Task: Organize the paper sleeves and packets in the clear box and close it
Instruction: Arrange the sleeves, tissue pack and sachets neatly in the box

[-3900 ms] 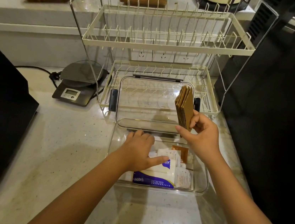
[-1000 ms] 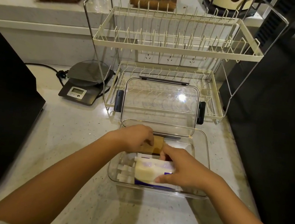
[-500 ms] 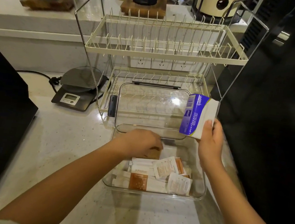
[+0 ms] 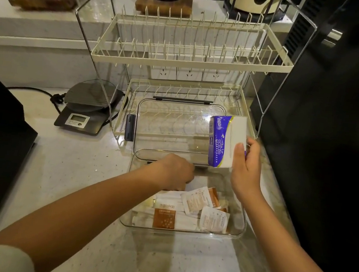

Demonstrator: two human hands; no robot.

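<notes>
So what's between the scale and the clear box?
In the head view, only the dish rack's left end and bare counter lie between the scale and the box.

You can read "talkoo" on the white-and-brown packet [image 4: 164, 215] lying near in the clear box [image 4: 239, 229]; other print is illegible.

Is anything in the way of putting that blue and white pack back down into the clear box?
Partly. The right hand holds the blue and white pack above the clear box, whose lid stands open behind. The left hand is inside at the back, and loose packets cover the front floor.
</notes>
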